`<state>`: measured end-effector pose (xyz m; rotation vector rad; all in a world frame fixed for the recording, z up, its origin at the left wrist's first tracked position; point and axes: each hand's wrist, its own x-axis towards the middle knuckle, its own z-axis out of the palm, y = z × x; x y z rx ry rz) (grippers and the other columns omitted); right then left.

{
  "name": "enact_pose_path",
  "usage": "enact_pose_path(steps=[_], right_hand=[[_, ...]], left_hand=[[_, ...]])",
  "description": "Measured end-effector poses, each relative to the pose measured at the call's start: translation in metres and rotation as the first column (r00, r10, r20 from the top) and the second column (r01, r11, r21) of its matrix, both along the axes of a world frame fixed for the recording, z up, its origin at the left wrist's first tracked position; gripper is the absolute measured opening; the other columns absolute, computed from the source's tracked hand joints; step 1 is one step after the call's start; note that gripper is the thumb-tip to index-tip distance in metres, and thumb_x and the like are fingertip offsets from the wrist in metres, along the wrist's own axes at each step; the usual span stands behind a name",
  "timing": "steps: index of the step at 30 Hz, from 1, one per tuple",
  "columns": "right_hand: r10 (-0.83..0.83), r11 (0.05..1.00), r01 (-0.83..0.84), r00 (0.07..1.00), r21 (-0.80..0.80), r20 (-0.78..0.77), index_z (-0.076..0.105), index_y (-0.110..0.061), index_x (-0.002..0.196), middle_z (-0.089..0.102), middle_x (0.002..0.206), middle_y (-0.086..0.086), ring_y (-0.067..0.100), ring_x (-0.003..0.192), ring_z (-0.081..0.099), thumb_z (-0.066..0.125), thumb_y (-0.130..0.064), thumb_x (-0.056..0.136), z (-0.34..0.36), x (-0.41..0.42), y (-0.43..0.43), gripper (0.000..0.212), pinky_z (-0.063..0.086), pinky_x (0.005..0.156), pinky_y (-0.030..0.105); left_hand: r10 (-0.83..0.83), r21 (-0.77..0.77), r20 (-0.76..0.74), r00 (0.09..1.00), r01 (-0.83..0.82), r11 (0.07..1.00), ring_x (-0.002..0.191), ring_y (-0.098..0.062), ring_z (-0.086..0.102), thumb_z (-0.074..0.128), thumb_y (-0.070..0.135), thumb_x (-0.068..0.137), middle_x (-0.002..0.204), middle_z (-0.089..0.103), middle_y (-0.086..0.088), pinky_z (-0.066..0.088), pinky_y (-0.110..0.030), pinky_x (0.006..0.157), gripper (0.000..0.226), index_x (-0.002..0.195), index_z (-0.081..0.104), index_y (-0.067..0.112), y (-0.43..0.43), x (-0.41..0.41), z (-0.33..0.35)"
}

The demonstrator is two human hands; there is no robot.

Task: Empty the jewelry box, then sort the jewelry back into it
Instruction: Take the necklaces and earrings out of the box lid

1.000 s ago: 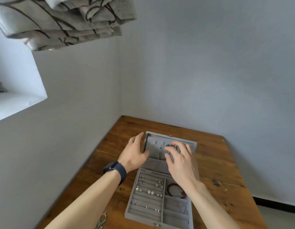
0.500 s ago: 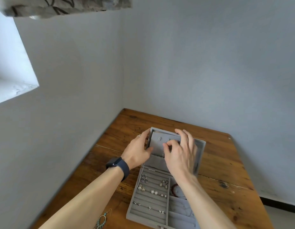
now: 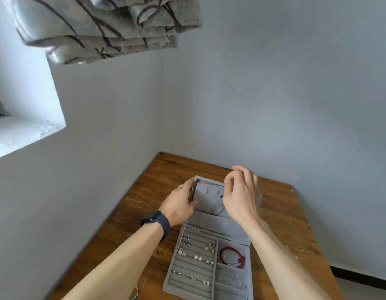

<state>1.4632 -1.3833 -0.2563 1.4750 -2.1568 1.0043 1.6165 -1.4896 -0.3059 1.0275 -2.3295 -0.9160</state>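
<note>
While my left hand point(image 3: 179, 205) grips the left edge of the upright lid point(image 3: 206, 199), thumb lying on its grey inner face and fingers wrapped behind, my right hand point(image 3: 241, 195) hangs in front of the lid's right half. Its fingers are curled, with thumb and forefinger tips drawn together; I cannot tell whether anything is pinched between them. The jewelry box point(image 3: 187, 289) lies open at the lower centre of the frame on the wooden table point(image 3: 285, 213). Its ribbed rows on the left hold pearl earrings point(image 3: 197, 258) and other small pairs. A red bead bracelet point(image 3: 231, 248) sits in the upper right compartment. A dark watch point(image 3: 157, 221) wraps my left wrist. Near the bottom edge, left of the box, a dangling earring point(image 3: 137, 289) lies on the table.
</note>
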Motion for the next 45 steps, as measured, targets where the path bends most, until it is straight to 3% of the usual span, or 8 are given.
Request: enact_pose_path(steps=[10,17,22,30,32,37,41,45], right_hand=[[0.170,0.982,-0.165,0.984,-0.095,0.053,0.058,-0.012,0.092,0.058,0.109,0.000,0.016,0.108,0.041,0.052,-0.005,0.096,0.076,0.011,0.036,0.010,0.031,0.093,0.025],[0.238,0.966,-0.227,0.967,-0.122,0.090,0.057,-0.023,0.094,0.054,0.104,-0.009,0.009,0.103,0.040,0.053,-0.016,0.099,0.127,0.022,0.064,0.009,0.028,0.083,0.017],[0.297,0.955,-0.295,0.944,-0.035,0.144,0.058,-0.030,0.089,0.055,0.103,-0.016,0.003,0.103,0.044,0.055,-0.022,0.098,0.145,0.031,0.088,0.012,0.032,0.082,0.008],[0.350,0.933,-0.359,0.881,-0.030,0.318,0.073,-0.033,0.083,0.069,0.093,-0.018,-0.007,0.092,0.059,0.068,-0.028,0.091,0.159,0.047,0.131,0.011,0.039,0.074,0.003],[0.413,0.906,-0.409,0.792,-0.112,0.450,0.077,-0.029,0.089,0.074,0.093,-0.016,-0.004,0.093,0.065,0.068,-0.026,0.093,0.155,0.054,0.143,0.010,0.045,0.080,0.007],[0.520,0.789,-0.555,0.378,-0.262,0.766,0.070,-0.025,0.116,0.074,0.112,-0.009,0.006,0.107,0.067,0.054,-0.033,0.101,0.109,0.085,0.176,0.024,0.049,0.078,0.009],[0.427,0.802,-0.582,0.404,-0.132,0.809,0.072,-0.019,0.109,0.073,0.114,-0.007,0.005,0.114,0.063,0.055,-0.041,0.099,0.050,0.104,0.192,0.030,0.043,0.102,0.027],[0.389,0.854,-0.490,0.380,-0.174,0.839,0.071,-0.018,0.092,0.074,0.097,0.004,0.015,0.099,0.069,0.051,-0.032,0.103,0.000,0.121,0.215,0.026,0.048,0.093,0.025]], left_hand=[[-0.017,-0.070,0.022,1.000,0.019,0.997,0.134,-0.022,0.048,0.064,0.030,0.091,0.150,0.044,-0.004,0.042,-0.023,0.099,0.070,0.153,0.031,0.029,0.016,0.008,0.074],[-0.151,-0.091,-0.178,0.972,0.137,0.986,0.112,-0.003,0.061,0.066,0.039,0.076,0.118,0.067,0.018,0.048,-0.021,0.094,0.053,0.129,0.060,0.039,0.058,0.017,0.162],[-0.205,-0.208,-0.216,0.955,0.160,0.965,0.094,0.010,0.063,0.068,0.045,0.087,0.101,0.073,0.022,0.043,0.000,0.076,0.024,0.107,0.075,0.034,0.094,0.027,0.192],[-0.211,-0.252,-0.255,0.943,0.146,0.957,0.079,0.007,0.065,0.071,0.044,0.089,0.079,0.072,0.023,0.043,-0.003,0.070,0.014,0.085,0.077,0.032,0.132,0.052,0.198],[-0.224,-0.211,-0.288,0.931,0.167,0.963,0.075,0.004,0.067,0.070,0.046,0.089,0.077,0.073,0.021,0.045,-0.005,0.069,0.014,0.081,0.075,0.035,0.141,0.058,0.194],[-0.188,0.026,-0.422,0.887,0.219,0.975,0.078,-0.012,0.073,0.070,0.038,0.091,0.079,0.076,0.004,0.056,-0.031,0.079,0.015,0.086,0.074,0.024,0.163,0.070,0.178],[-0.141,0.204,-0.502,0.853,0.276,0.939,0.071,-0.014,0.069,0.071,0.032,0.091,0.075,0.072,0.000,0.054,-0.033,0.075,0.018,0.081,0.070,0.017,0.175,0.080,0.162],[-0.063,0.397,-0.575,0.816,0.346,0.850,0.067,-0.020,0.057,0.072,0.030,0.084,0.071,0.057,-0.004,0.053,-0.034,0.071,0.017,0.077,0.064,0.016,0.180,0.090,0.131]])
